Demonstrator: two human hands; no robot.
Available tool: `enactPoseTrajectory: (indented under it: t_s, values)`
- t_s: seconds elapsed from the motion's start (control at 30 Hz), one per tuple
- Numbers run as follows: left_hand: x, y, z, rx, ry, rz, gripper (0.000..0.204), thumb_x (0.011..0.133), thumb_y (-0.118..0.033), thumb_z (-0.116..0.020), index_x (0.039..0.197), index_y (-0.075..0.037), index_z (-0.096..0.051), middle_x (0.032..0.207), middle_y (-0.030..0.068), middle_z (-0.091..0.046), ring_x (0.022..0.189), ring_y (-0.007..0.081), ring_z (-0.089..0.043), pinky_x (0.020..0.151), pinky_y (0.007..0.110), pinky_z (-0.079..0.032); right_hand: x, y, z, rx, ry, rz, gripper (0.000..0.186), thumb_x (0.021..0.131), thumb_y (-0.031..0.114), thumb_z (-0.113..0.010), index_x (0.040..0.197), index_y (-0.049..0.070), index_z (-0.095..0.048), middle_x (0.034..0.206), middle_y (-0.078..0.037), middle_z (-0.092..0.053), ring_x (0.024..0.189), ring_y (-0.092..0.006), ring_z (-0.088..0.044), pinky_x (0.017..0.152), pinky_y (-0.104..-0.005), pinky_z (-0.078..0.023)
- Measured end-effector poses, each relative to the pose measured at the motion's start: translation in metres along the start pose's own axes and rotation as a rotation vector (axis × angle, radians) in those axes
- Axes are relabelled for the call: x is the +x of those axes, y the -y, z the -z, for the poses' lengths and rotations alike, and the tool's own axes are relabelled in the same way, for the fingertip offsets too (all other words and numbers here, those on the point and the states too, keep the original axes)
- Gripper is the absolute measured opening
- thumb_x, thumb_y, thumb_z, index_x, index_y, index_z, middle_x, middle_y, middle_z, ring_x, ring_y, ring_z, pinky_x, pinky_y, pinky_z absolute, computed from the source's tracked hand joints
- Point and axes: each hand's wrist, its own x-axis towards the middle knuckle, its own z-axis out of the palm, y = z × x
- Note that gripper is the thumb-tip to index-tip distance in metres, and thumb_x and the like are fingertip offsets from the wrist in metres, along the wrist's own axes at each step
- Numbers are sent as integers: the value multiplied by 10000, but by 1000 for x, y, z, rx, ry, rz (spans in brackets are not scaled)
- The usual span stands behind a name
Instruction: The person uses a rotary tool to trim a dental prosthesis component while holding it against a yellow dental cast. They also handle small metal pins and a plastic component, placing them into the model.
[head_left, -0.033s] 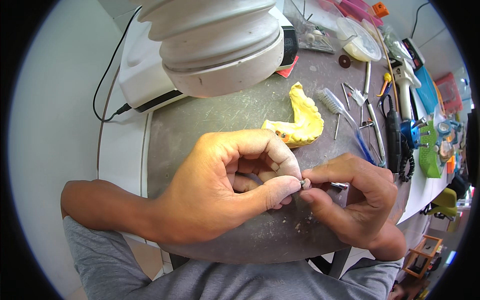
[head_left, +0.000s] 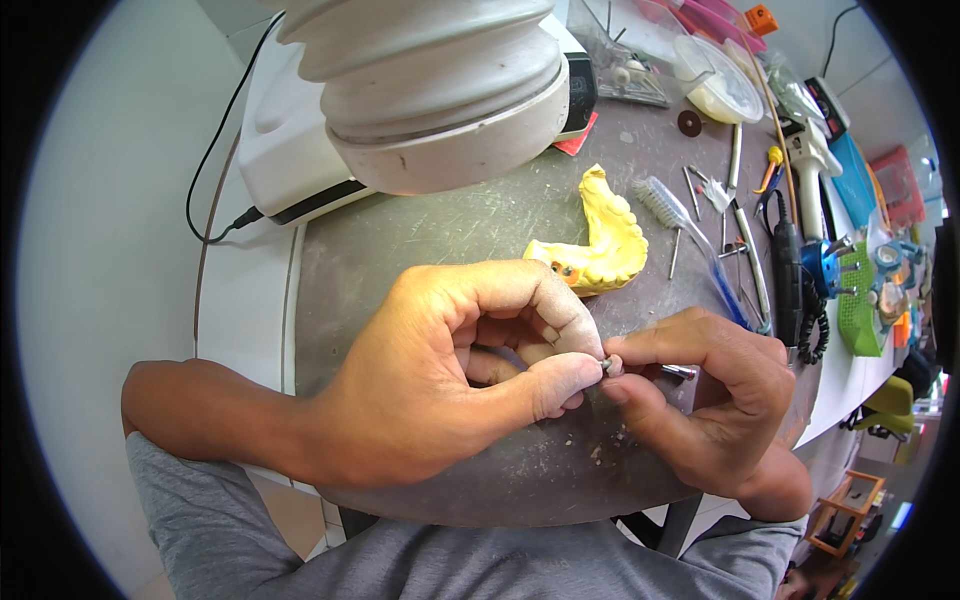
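Over the near part of the bench, my left hand (head_left: 455, 370) pinches a tiny pale tooth-shaped piece (head_left: 614, 366) with a greyish end between thumb and forefinger. My right hand (head_left: 710, 385) closes on the same piece from the other side with thumb and fingertip. Fine white dust coats the left fingertips. Just beyond the left hand lies a yellow dental arch model (head_left: 612, 240), with dark spots at its near left end. A shiny metal rod end (head_left: 679, 371) shows by the right fingers; whether it is held or lies on the bench I cannot tell.
A white ribbed hose (head_left: 445, 130) hangs over the far left, next to a white machine (head_left: 295, 165). Right of the model lie a blue-handled brush (head_left: 690, 225) and several thin tools. A black handpiece (head_left: 787, 270) stands near a green basket (head_left: 858, 315). Pale crumbs dot the grey bench (head_left: 420, 220).
The tiny piece is turned slightly between the fingertips, with more of its pale side showing. Both hands stay almost in place.
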Motion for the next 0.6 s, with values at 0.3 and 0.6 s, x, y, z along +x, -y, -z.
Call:
enactPoseTrajectory:
  t_s: [0.3,0.6]
  values:
    - [-1,2,2,65,-18,-44,84,932,0,-689,969,23,-617,1005,138,-692,909,160,-709,831,301,-614,-1,2,-2,-36,-5,-9,191,760,-20,-832,940,-21,-767,790,-122,-746,649,-177,-719,578,-268,-558]
    - [-2,7,1,147,-55,-117,66,909,22,-674,923,15,-610,956,113,-668,871,149,-704,790,292,-620,-1,3,-2,-48,18,-56,181,785,9,-828,953,-13,-764,781,-121,-749,641,-170,-733,581,-259,-566]
